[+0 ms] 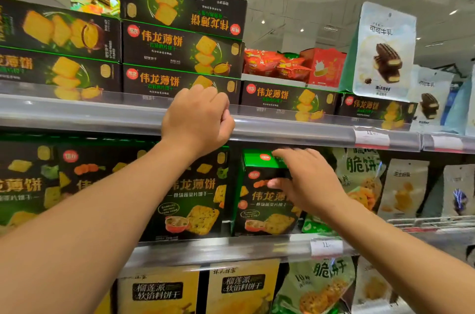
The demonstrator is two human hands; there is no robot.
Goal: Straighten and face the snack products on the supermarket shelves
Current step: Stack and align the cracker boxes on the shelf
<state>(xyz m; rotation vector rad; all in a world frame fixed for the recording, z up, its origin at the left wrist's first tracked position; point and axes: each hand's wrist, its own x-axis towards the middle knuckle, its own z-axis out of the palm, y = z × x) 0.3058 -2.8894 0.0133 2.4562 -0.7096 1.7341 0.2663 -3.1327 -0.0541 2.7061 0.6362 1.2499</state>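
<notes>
Black cracker boxes with orange lettering fill the top shelf; one stack of three [180, 51] has its topmost box upside down. My left hand [198, 118] is at the clear front rail [77, 105] of that shelf, fingers curled, knuckles against the stack's lowest box [159, 82]. Its fingertips are hidden. On the middle shelf a black box with a green top [259, 200] stands turned slightly. My right hand [305, 182] grips its upper right corner, thumb on the front and fingers over the top.
More black boxes [195, 198] stand left of the gripped box, green and pale snack bags [365, 180] to its right. White chocolate-snack bags [385, 51] and red packs [272, 62] sit at the top right. Yellow boxes [241, 288] line the lower shelf.
</notes>
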